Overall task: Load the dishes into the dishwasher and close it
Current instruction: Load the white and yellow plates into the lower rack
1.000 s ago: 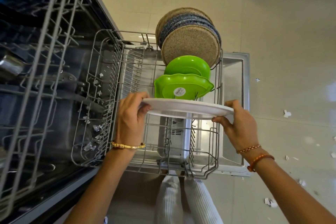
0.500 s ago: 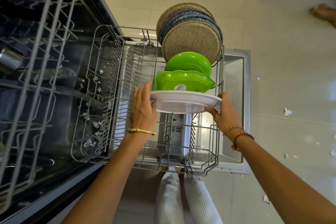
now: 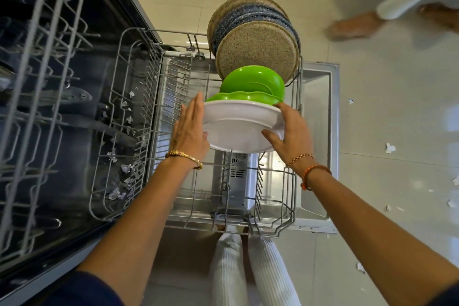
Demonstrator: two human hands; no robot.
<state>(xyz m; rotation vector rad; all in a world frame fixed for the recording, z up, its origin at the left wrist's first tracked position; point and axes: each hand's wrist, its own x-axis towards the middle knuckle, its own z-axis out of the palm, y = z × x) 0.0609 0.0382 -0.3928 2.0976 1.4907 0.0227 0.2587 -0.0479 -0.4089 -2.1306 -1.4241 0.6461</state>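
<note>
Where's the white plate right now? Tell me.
In the head view, centre: the white plate sits in the lower rack, just in front of the green dishes, between the left hand and right hand.

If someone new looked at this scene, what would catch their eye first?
Probably the white plate at the centre, held over the pulled-out lower rack between the left hand and right hand. Just behind it stand two bright green dishes, then a row of speckled plates upright at the rack's far end.
</note>
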